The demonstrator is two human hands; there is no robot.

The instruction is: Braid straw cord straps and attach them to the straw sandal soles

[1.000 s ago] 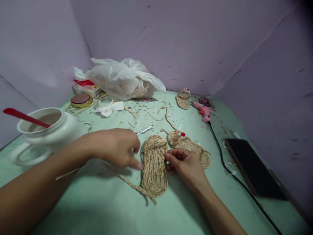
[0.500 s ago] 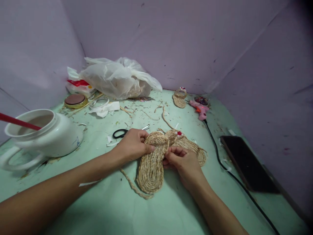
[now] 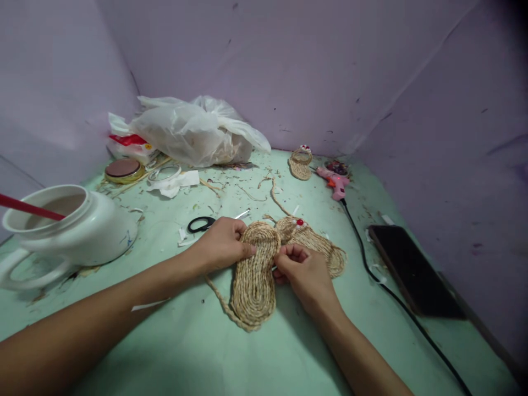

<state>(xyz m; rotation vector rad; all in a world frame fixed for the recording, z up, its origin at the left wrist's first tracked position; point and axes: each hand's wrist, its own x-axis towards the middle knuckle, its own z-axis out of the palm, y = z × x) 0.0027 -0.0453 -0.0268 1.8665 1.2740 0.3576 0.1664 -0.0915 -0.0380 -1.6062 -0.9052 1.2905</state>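
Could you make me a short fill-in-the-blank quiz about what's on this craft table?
1. Both hands, the left hand and the right hand, touch a woven straw ____.
2. The scissors have handles coloured ____.
3. The glue gun near the back wall is coloured ____.
4. A red stick pokes out of the ____ jar on the left.

Missing words: sole; black; pink; white

Both forearms bare, no sleeves; left hand (image 3: 220,246), right hand (image 3: 303,270) ungloved.

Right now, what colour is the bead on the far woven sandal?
Red, on the tan braided-straw sandal; head view shows the bead best.
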